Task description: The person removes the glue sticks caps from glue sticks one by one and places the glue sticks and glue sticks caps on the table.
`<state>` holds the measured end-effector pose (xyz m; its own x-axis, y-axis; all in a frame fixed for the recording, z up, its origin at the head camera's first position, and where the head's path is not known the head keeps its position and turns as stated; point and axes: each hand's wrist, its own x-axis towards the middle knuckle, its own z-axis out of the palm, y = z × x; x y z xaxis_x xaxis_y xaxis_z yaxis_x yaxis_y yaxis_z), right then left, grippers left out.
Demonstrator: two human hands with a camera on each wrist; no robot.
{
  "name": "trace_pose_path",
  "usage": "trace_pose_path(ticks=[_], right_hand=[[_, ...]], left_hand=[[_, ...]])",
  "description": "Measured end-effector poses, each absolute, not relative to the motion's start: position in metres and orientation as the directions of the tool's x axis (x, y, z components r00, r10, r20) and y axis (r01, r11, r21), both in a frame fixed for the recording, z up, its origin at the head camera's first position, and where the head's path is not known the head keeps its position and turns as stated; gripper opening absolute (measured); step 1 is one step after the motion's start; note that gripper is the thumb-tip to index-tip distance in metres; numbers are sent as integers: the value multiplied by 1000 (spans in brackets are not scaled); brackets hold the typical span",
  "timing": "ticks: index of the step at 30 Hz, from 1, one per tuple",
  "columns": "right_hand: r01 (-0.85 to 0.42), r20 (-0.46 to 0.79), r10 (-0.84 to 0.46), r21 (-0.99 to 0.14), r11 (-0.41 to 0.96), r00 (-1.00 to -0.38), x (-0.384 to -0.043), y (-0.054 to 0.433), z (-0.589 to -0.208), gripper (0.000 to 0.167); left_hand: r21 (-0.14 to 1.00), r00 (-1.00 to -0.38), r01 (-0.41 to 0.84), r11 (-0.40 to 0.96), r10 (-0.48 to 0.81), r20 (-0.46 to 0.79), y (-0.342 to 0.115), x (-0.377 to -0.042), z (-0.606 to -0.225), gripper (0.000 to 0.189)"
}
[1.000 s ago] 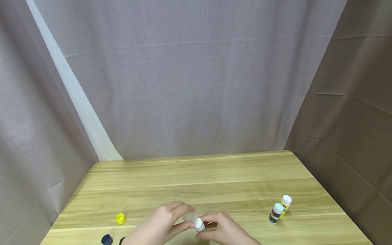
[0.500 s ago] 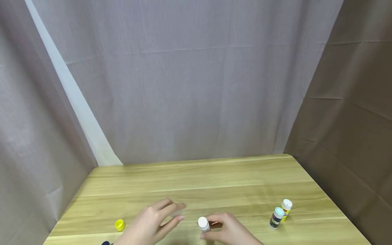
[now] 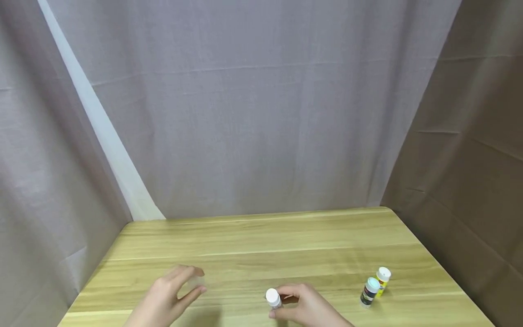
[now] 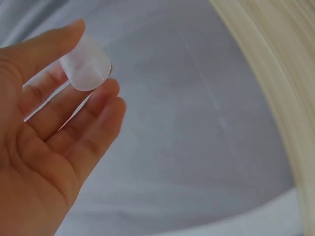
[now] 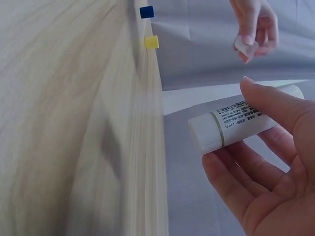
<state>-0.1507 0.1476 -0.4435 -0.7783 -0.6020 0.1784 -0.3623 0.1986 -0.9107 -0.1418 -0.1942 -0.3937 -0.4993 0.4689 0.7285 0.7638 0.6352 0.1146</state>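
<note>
My left hand [image 3: 167, 295] pinches a translucent white cap [image 4: 86, 66] between thumb and fingers, held up at the left of the head view. The cap's rounded end shows in the left wrist view. My right hand [image 3: 306, 306] grips a white glue stick [image 5: 236, 123] round its printed barrel, thumb on one side and fingers on the other. In the head view the glue stick stands near upright, its white top [image 3: 273, 296] towards the camera. The two hands are well apart.
At the right of the wooden table [image 3: 253, 240] stand two more glue sticks close together, a black-labelled one [image 3: 368, 293] and a yellow one [image 3: 382, 279]. A yellow cap [image 5: 151, 42] and a dark blue cap [image 5: 146, 12] show in the right wrist view. Grey curtains [image 3: 261, 113] hang behind.
My left hand has drawn away from the glue stick to the left, carrying the translucent cap off it. The right hand keeps its grip, shifted slightly right.
</note>
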Motion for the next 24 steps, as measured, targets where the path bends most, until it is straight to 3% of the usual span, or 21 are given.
trace_pose_path(ticks=[7,10,14,16,21,22,24], right_hand=[[-382,191,-610,-902,199,-769,-153,146,-442,20],[-417,225,-612,-889,190,-758,-153,145,-443,20],[-428,234,-611,-884,191,-756,-151,144,-443,19],[-423,230,-610,-886,191,-758,-150,144,-443,19],[-421,228,-607,-886,195,-761,-148,144,-443,21],[-420,227,-607,-886,195,-761,-147,144,-443,21],[-415,222,-607,-888,197,-763,-147,144,-442,21]], left_hand=[[86,-515,653,753,358,779,-243,-135,-396,47],[116,-565,579,807,295,771,-260,-127,-397,34],[186,-609,498,847,189,770,-280,-117,-401,42],[215,-597,494,842,148,788,-288,-114,-404,43],[207,-493,542,814,108,864,-302,-111,-406,69],[213,-488,538,816,96,867,-303,-109,-406,69],[253,-518,507,824,56,854,-306,-103,-406,51]])
